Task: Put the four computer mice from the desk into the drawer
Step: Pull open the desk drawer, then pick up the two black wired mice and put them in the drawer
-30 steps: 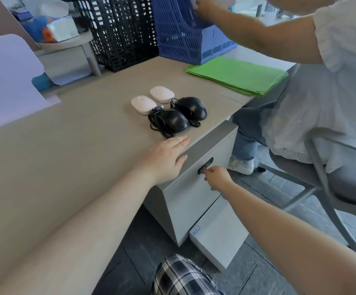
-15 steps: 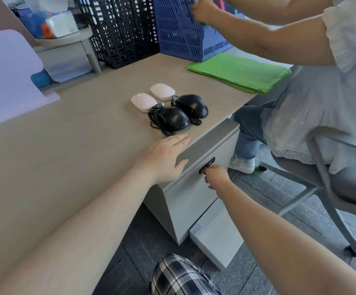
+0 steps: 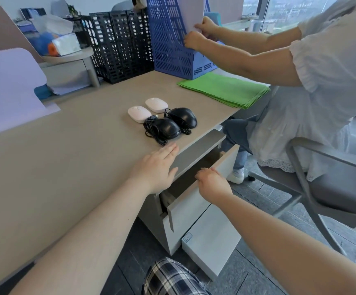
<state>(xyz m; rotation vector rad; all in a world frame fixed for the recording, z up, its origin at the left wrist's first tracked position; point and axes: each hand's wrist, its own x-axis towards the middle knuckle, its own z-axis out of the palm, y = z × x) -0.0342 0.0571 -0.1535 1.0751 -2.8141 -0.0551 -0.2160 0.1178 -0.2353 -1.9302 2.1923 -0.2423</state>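
The top drawer [image 3: 196,207] of the grey cabinet is seen pulled partly out at the centre of the frame, below the worktop [image 3: 70,158] edge. The right hand [image 3: 212,184] is closed over the upper edge of the drawer front, its grip narrow and wrapped on that edge; the fingertips are hidden behind the panel. The left hand [image 3: 155,167] is laid flat on the worktop just above the drawer, fingers straight and together, holding nothing.

All four mice are found on the worktop, above the left hand and near the middle of the frame. Two white mice [image 3: 139,113] [image 3: 156,104] are placed side by side, and just below and right of them two black mice [image 3: 168,128] [image 3: 183,117] are set touching each other, with their cables bundled beside them. None is touched by either hand.

At the upper centre a blue file holder [image 3: 168,39] and black mesh holders [image 3: 117,45] are stood on the worktop, and a stack of green folders [image 3: 226,89] is laid to the right. A second person in a white top [image 3: 321,92] is seated at the right of the frame, both hands at the blue holder.
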